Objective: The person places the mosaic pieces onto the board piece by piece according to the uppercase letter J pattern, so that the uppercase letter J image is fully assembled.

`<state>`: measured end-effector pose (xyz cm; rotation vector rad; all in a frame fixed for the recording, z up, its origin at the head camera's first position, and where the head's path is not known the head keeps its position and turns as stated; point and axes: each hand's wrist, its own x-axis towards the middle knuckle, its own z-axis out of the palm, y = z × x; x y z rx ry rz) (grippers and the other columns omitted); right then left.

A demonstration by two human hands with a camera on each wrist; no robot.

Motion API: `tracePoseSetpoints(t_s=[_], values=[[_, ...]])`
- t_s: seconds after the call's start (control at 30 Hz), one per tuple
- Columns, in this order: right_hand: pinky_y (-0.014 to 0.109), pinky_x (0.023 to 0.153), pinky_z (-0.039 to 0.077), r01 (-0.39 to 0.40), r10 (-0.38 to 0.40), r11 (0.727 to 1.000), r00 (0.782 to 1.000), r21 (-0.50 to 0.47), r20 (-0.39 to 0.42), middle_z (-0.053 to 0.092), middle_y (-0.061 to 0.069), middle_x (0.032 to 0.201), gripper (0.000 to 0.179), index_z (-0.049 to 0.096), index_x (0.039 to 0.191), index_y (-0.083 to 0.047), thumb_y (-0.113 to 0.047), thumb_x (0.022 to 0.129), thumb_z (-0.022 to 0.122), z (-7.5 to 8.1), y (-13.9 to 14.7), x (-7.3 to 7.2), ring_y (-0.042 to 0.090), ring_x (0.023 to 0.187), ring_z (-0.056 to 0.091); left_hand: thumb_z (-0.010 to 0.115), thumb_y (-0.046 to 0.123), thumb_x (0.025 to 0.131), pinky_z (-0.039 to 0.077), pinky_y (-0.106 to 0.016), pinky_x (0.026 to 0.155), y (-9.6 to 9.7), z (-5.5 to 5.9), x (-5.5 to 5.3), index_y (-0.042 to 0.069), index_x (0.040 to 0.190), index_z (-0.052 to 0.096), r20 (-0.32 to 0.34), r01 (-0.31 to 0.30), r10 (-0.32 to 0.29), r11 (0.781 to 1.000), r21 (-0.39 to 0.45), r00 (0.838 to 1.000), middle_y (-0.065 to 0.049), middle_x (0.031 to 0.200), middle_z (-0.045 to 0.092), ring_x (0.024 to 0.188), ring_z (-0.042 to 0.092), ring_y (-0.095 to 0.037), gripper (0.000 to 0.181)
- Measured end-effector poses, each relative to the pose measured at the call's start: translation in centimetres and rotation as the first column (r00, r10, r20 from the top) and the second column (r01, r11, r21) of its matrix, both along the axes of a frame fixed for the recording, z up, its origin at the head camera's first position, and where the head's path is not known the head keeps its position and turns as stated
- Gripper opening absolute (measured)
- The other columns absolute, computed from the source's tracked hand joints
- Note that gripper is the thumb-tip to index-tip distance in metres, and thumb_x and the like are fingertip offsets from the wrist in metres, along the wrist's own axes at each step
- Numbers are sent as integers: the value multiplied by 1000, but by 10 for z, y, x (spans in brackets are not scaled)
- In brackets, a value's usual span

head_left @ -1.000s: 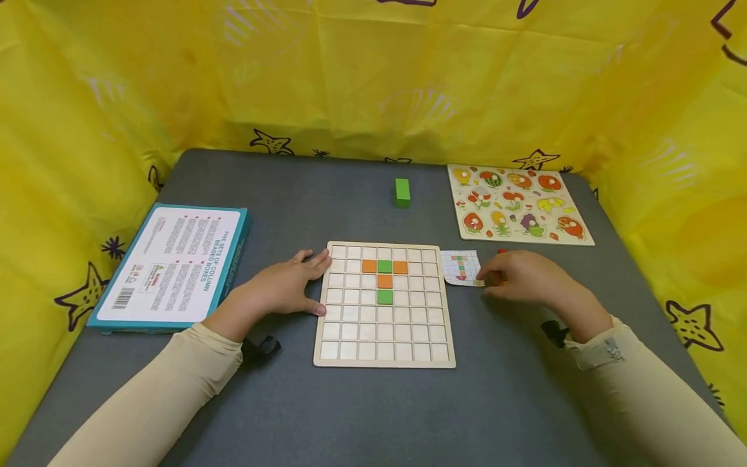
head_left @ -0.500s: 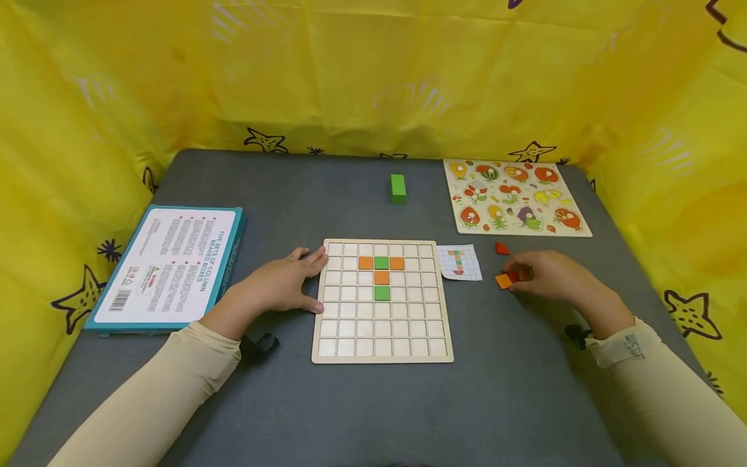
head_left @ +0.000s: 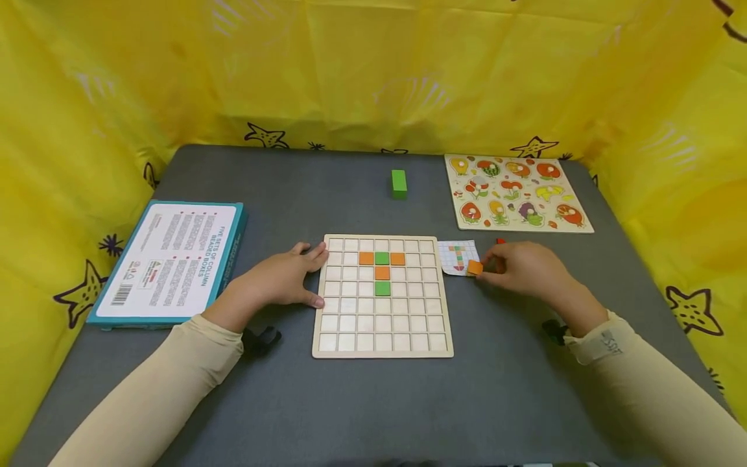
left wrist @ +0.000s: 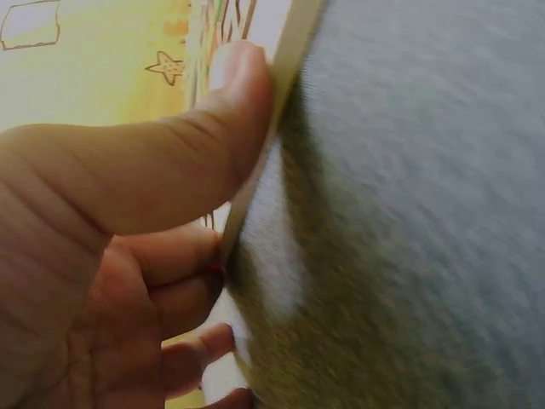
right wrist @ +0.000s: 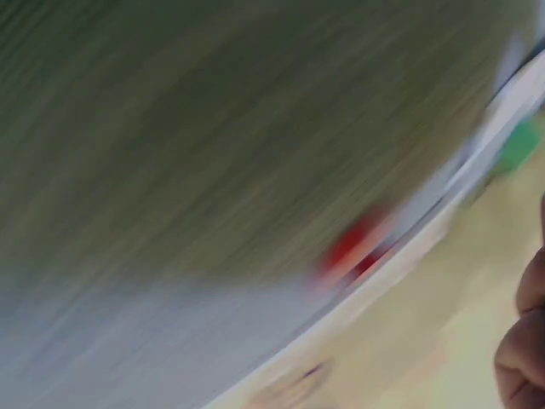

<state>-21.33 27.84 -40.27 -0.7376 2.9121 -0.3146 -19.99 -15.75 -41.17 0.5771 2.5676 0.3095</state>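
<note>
My right hand point(head_left: 528, 266) pinches an orange square tile point(head_left: 475, 268) at its fingertips, over the lower right corner of a small pattern card point(head_left: 455, 250). Behind that hand a red piece point(head_left: 500, 241) partly shows; it is blurred in the right wrist view. A wooden grid board point(head_left: 382, 340) lies in the middle, with orange and green tiles point(head_left: 382, 288) set in a T shape. Thumb and fingers spread, my left hand point(head_left: 286, 279) touches the board's left edge. In the left wrist view the thumb point(left wrist: 230, 111) rests along that edge.
A blue-edged box point(head_left: 169, 259) lies at the left. At the back stand a green block point(head_left: 399, 184) and, further right, a fruit puzzle board point(head_left: 519, 194). Yellow cloth point(head_left: 350, 78) walls the grey table on the visible sides.
My right hand first moved right to the loose pieces, then came back left with the orange tile, now over the card's corner. My left hand stays at the board's edge.
</note>
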Motion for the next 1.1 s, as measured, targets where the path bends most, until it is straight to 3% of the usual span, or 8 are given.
tracePoseSetpoints(t_s=[0.23,0.43,0.6,0.8,1.1], values=[[29,47,37,-173,173,985,984,0,-40,49,-16,60,27,73,90,-21,-46,79,78,-4,-88,23,5,53,46,77,55,76,33,-61,102,4,5,-5,17,156,20,0,0,0,999,-46,1000,-5,162,13,144,14,-43,106],[28,50,41,-297,296,955,953,-5,-63,57,-14,69,24,74,90,-19,-42,81,77,-8,-132,35,5,59,49,77,56,75,33,-61,102,3,2,-4,19,156,19,3,-20,20,999,-39,1000,-4,162,12,144,15,-43,106],[29,55,44,-321,320,947,946,-10,-50,67,-11,78,24,75,93,-19,-40,82,77,-9,-144,39,7,63,55,78,57,74,32,-62,102,2,2,-1,21,156,19,6,-46,46,999,-26,999,-10,162,13,142,19,-46,108],[31,59,47,-320,319,947,945,1,-67,70,-9,86,23,75,96,-19,-38,82,77,-10,-143,41,8,68,59,78,56,74,32,-61,102,4,0,-1,21,156,19,2,-37,37,999,-1,999,-14,161,14,141,22,-46,108],[28,52,42,-350,351,936,934,26,-70,62,-15,71,16,74,86,-24,-37,81,80,-10,-153,37,4,61,52,76,59,74,33,-62,100,-3,-6,0,19,157,16,1,-37,37,999,27,999,-19,161,11,140,21,-50,110]])
